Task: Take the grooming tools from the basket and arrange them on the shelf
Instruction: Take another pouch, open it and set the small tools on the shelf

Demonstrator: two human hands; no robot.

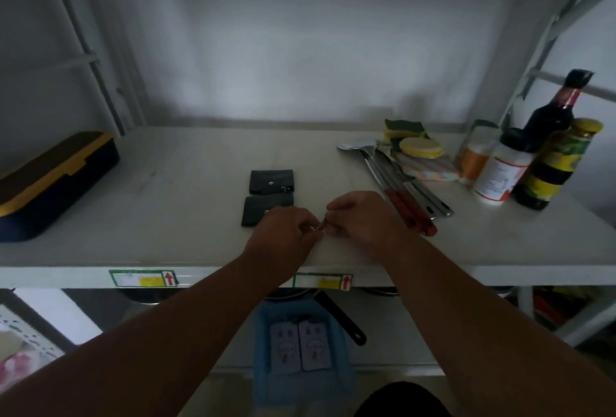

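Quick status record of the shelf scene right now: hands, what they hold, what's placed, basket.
left hand: pinching one end of a small metal tool
right hand: pinching its other end; tool type too small to tell
white shelf: two black pouches lie just behind the left hand
blue plastic basket: below the shelf, two pale flat cards inside
right side: metal utensils, sponges, bottles

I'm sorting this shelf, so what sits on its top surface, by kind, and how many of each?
Black pouches: 2
Bottles and jars: 4
Long-handled utensils: about 3, overlapping
Sponges and scrub pads: about 3, stacked
Lidded box: 1
Small tool held between left hand and right hand: 1
Total: about 14
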